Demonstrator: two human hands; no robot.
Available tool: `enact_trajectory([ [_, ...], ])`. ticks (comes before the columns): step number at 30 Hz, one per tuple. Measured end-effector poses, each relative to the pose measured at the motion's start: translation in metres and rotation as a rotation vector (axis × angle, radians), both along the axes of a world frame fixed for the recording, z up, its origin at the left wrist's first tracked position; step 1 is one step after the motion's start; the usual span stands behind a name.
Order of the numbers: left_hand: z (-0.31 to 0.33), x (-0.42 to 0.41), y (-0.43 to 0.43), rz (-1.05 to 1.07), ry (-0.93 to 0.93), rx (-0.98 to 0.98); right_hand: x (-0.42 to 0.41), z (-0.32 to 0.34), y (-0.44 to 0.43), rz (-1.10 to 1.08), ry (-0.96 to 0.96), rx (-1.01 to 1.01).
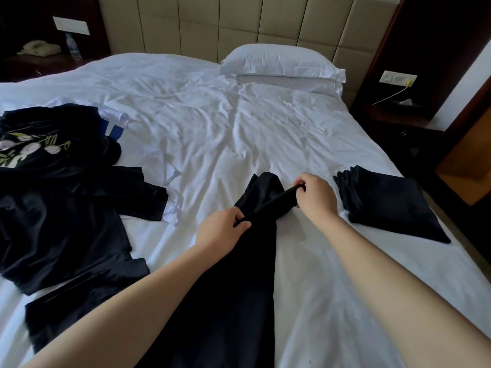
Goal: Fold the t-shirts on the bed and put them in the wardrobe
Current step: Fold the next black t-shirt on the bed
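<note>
Fingers (243, 224) of left hand (220, 231) and right hand (316, 196) curled round one black t-shirt (239, 288), one folded stack (385, 205) beside

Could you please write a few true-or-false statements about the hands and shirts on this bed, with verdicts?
1. Both the left hand and the right hand grip the black t-shirt in the middle. True.
2. The folded black stack lies on the person's left. False: it lies on the right, beside the right hand.
3. A flower-printed shirt lies in the unfolded pile on the left. True.
4. A shirt covers the pillow. False: the pillow is bare.
</note>
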State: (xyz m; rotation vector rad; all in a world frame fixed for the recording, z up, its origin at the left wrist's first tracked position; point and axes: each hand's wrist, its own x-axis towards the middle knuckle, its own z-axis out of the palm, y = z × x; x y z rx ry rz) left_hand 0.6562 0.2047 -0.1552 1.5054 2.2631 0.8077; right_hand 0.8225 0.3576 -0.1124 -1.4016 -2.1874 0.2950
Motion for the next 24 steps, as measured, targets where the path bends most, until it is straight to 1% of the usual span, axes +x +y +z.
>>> enact_trajectory([
  [3,0.004,-0.017,-0.001,0.069,0.092,0.043,-0.04,0.016,0.009,0.042,0.087,0.005],
  [7,-0.003,-0.058,-0.003,0.145,0.139,0.047,-0.117,0.029,0.017,0.155,0.056,0.087],
  [9,-0.012,-0.078,-0.005,0.173,0.144,0.046,-0.154,0.024,0.019,0.216,0.043,0.076],
  [11,-0.023,-0.093,-0.007,0.168,0.151,0.045,-0.184,0.01,0.02,0.26,-0.014,0.061],
  [13,-0.035,-0.103,-0.01,0.131,0.103,0.038,-0.204,-0.01,0.021,0.287,-0.114,0.02],
  [16,-0.049,-0.107,-0.013,0.1,0.036,0.063,-0.215,-0.044,0.016,0.347,-0.268,-0.122],
  [18,-0.051,-0.107,-0.013,0.099,0.049,0.08,-0.213,-0.057,0.008,0.378,-0.322,-0.111],
  [20,-0.052,-0.107,-0.012,0.073,0.076,0.06,-0.206,-0.061,0.001,0.376,-0.313,-0.084],
  [22,-0.05,-0.107,-0.012,0.026,0.069,0.016,-0.196,-0.057,-0.003,0.363,-0.333,-0.115],
  [24,-0.044,-0.107,-0.016,-0.039,0.051,-0.037,-0.184,-0.048,-0.012,0.379,-0.414,-0.158],
])
